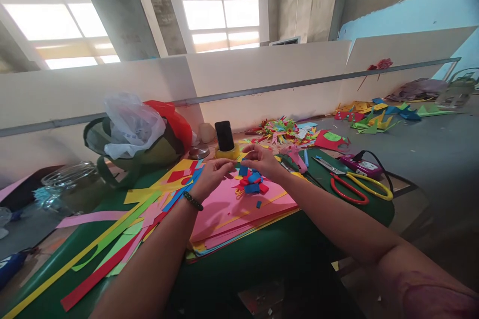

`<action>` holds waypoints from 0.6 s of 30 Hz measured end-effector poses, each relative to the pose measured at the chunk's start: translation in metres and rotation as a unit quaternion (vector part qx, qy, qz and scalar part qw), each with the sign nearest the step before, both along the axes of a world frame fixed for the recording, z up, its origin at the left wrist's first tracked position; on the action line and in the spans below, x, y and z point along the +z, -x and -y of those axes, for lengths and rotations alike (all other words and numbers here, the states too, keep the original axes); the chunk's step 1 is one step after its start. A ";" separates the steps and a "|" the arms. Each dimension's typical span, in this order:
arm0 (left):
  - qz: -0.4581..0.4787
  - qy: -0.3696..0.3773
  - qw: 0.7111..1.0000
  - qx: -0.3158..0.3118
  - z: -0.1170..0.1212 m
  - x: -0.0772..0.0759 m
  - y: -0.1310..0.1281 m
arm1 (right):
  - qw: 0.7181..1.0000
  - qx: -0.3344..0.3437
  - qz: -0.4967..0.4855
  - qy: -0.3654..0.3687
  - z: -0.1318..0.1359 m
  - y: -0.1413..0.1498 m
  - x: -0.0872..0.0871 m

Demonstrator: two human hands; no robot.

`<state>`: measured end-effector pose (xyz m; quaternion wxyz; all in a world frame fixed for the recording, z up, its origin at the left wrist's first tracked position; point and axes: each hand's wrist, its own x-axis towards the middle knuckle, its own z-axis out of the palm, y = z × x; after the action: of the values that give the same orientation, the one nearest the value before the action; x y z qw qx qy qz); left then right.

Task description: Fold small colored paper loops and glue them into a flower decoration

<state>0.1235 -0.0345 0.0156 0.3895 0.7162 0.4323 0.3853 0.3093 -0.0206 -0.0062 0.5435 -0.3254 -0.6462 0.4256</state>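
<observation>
Over a stack of coloured paper, topped by a pink sheet (pixel 213 219), both my hands come close together. My left hand (pixel 217 173), with a dark beaded bracelet at its wrist, has thumb and fingers pinched together; anything between them is too small to make out. My right hand (pixel 266 163) curls its fingers toward the left one, thumb and fingertip close together. What it holds, if anything, is unclear. A blue paper piece (pixel 243 171) shows just under its fingertips. Below lies a small pile of cut red and blue paper pieces (pixel 252 188).
Left are long paper strips (pixel 112 239), a glass jar (pixel 71 184) and a bag-filled basket (pixel 164 152). A phone (pixel 224 135) stands behind my hands. Right lie a pink glue gun (pixel 297 159), scissors (pixel 352 184) and a purple device (pixel 361 166). Paper shapes (pixel 284 132) are heaped behind.
</observation>
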 end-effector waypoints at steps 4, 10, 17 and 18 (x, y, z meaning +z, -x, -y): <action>0.009 0.043 0.999 -0.006 0.003 0.002 0.000 | 0.997 -0.043 0.022 -0.055 0.001 0.005 -0.005; 0.057 0.075 0.994 -0.049 -0.003 -0.014 -0.007 | 0.992 -0.078 0.030 -0.095 0.004 0.015 -0.012; 0.029 0.007 0.999 -0.041 -0.011 -0.021 -0.005 | 0.992 -0.064 0.055 -0.095 0.000 0.014 -0.013; 0.022 -0.002 0.999 -0.043 -0.011 -0.020 -0.005 | 0.991 -0.065 0.063 -0.097 0.000 0.013 -0.013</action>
<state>0.1286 -0.0232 -0.0044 0.4134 0.7261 0.3920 0.3850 0.2965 -0.0206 -0.0191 0.5573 -0.3390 -0.6947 0.3033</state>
